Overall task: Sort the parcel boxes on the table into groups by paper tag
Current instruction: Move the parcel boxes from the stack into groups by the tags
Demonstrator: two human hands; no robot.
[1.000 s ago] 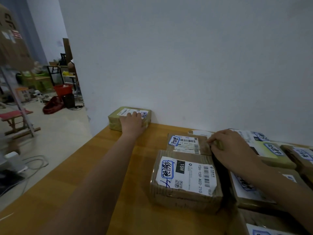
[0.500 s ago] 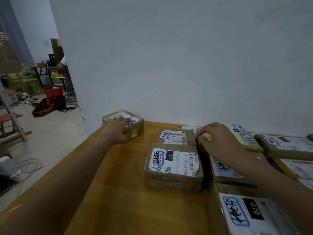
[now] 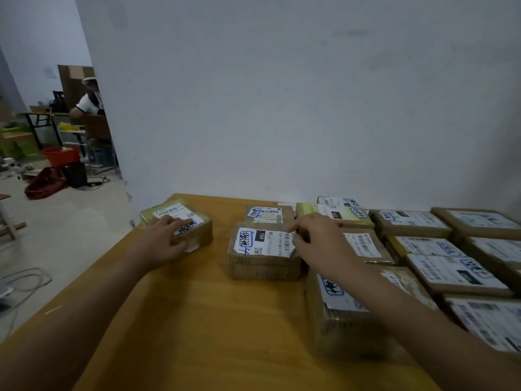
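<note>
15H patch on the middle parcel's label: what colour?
Black 15H patch, white characters; head view.

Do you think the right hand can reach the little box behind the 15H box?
Probably yes. The right hand rests by the right edge of the 15H box, the little box lies just behind, and nothing covers its top.

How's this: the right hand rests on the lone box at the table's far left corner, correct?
No. In the head view it is the left hand that rests on the lone box at the far left corner of the table.
</note>
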